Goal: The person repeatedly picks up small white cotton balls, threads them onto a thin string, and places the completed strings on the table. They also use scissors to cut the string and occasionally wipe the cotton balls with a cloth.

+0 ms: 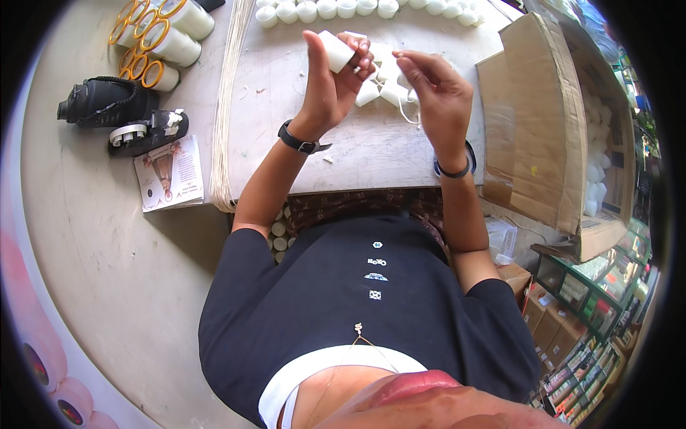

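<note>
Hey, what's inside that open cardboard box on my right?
In the cardboard box, small white candle-like pieces show, piled up. Its own sides hide the rest, so what else it holds can't be seen.

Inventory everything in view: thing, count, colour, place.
Table: one, pale, centre
Cups: many, white, far edge
Cylinders: several, white, centre
Held cylinder: one, white, upper centre
Cord loop: one, white, centre
Strand bundle: one, cream, table's left
Gold-ringed containers: several, white, upper left
Bottle: one, black, left
Tape dispenser: one, black, left
Leaflet: one, white, left
Carton: one, brown, right
Shelving: one, green, lower right
Shirt: one, black, lower centre
Left hand: one, bare, around held cylinder
Right hand: one, bare, over table
</note>
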`<act>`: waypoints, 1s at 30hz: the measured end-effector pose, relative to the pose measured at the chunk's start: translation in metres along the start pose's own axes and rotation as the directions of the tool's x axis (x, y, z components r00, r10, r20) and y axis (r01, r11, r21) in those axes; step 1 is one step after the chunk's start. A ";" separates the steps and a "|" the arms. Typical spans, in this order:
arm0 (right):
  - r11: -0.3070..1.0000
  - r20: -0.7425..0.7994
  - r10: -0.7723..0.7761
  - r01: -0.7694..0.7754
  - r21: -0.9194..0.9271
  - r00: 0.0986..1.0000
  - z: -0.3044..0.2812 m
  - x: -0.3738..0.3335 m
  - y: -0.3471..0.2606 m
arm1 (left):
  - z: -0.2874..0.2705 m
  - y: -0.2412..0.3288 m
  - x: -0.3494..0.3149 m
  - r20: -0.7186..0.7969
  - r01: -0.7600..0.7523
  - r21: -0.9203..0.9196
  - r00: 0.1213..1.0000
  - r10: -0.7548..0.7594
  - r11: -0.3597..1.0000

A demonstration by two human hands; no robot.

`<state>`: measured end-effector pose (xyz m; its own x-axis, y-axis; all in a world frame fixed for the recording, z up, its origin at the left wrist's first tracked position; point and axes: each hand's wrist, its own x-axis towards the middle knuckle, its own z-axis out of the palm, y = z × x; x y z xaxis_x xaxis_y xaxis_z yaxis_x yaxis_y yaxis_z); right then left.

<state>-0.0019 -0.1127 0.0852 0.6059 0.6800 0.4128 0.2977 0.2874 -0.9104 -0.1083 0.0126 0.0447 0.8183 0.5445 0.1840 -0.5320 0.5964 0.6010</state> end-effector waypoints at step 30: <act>0.580 0.068 -0.303 0.241 -0.778 0.951 0.033 -0.008 -0.001 | 0.003 -0.013 -0.004 -0.111 0.116 -0.079 0.986 -0.125 0.990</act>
<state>-0.0313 -0.0962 0.0819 0.4355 0.6057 0.6659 0.8926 -0.1946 -0.4067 -0.1042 0.0005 0.0387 0.8491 0.5279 0.0204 -0.4488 0.7005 0.5549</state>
